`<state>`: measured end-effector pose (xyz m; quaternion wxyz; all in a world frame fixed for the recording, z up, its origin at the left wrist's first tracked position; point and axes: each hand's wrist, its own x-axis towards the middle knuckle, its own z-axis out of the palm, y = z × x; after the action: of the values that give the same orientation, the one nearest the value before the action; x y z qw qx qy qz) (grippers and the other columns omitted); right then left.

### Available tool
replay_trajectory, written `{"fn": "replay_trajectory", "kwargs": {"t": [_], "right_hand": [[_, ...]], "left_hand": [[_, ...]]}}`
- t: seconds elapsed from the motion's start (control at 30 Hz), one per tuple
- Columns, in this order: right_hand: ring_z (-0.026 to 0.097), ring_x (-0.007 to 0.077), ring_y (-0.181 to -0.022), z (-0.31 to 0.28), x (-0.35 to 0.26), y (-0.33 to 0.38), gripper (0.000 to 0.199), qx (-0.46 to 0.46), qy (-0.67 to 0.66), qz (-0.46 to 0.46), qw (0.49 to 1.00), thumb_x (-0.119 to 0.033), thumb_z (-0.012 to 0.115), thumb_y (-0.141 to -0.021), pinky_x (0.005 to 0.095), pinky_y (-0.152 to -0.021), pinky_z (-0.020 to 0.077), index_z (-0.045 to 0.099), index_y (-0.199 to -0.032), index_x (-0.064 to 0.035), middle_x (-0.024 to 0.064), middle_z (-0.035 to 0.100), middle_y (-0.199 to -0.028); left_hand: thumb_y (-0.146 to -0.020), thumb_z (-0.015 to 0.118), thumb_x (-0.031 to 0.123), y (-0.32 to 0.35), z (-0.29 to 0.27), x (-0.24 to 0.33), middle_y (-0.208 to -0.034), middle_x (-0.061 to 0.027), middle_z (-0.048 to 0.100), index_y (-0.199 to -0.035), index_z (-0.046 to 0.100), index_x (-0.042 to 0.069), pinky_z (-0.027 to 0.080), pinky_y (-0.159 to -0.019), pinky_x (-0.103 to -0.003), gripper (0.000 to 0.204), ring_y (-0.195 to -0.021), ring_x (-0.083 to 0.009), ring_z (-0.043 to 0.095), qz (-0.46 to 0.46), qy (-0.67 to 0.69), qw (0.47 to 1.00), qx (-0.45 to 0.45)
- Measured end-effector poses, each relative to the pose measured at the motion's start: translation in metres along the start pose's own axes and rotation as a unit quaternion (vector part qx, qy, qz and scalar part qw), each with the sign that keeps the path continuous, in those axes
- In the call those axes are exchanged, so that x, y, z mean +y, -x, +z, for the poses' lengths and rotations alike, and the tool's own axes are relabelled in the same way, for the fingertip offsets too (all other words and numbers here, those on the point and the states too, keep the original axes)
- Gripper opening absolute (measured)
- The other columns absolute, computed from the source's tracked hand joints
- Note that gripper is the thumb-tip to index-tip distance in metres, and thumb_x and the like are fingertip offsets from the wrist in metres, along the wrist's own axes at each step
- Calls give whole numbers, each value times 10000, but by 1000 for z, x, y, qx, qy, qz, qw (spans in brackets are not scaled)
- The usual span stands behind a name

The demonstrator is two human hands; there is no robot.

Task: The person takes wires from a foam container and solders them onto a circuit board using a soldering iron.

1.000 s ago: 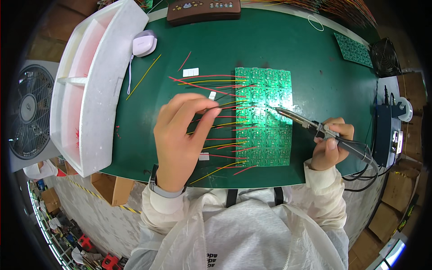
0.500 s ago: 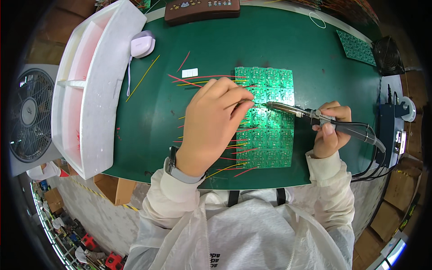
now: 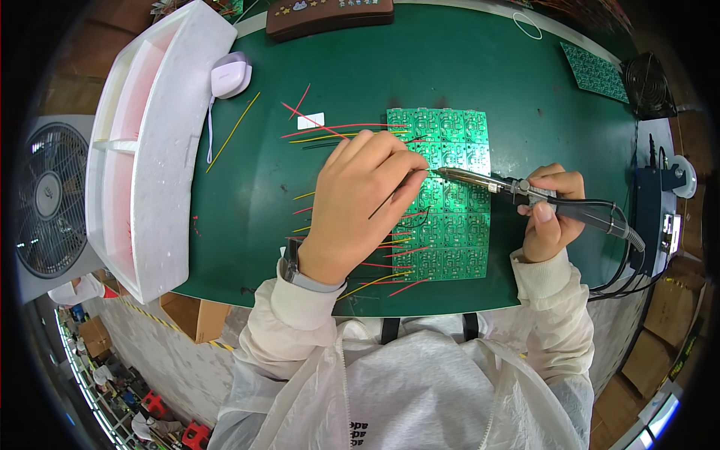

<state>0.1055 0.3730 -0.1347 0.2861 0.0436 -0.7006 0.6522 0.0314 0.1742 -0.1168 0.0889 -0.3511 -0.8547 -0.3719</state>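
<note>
A green circuit board panel [image 3: 466,240] lies on the green table mat, with red, yellow and black wires along its left side. My left hand [image 3: 360,199] is over the panel's left edge, thumb and fingers pinching a thin black wire [image 3: 381,207]. One end of this wire sticks out below the thumb; my fingers hide part of it. From the right, my right hand [image 3: 553,214] grips a soldering iron [image 3: 480,180] with a cable and tube attached. Its tip is at the panel, close beside my left fingertips. Whether the tip touches the wire is too small to tell.
At the left stands a white foam box [image 3: 169,150] with compartments, near a lilac case [image 3: 231,78] and a loose yellow wire [image 3: 234,131]. A brown pencil case [image 3: 330,18] lies at the back. Another board [image 3: 594,73], a small fan [image 3: 648,86] and a blue soldering unit [image 3: 651,202] are right.
My left fingers have turned slightly, and the black wire's free end now points down and left instead of sideways. The iron's tip has shifted slightly left.
</note>
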Motion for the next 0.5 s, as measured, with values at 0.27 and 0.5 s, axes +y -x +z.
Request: {"fn": "replay_trajectory", "kwargs": {"t": [0.27, 0.5], "right_hand": [[417, 86, -509, -1, 2, 1, 291, -13, 20, -37, 999, -228, 602, -740, 200, -466, 329, 479, -821, 23, 74, 488, -653], [419, 90, -519, -2, 3, 2, 290, -7, 22, -29, 999, -228, 604, -742, 206, -476, 330, 481, -816, 24, 72, 490, -656]], "left_hand": [[-598, 640, 20, 3, 7, -4, -702, -10, 532, -685, 573, 72, 378, -591, -290, 121, -667, -178, 501, 35, -26, 999, 22], [-586, 642, 9, 5, 11, -6, -707, -4, 533, -691, 560, 79, 373, -591, -282, 150, -659, -179, 506, 43, -16, 998, 39]]}}
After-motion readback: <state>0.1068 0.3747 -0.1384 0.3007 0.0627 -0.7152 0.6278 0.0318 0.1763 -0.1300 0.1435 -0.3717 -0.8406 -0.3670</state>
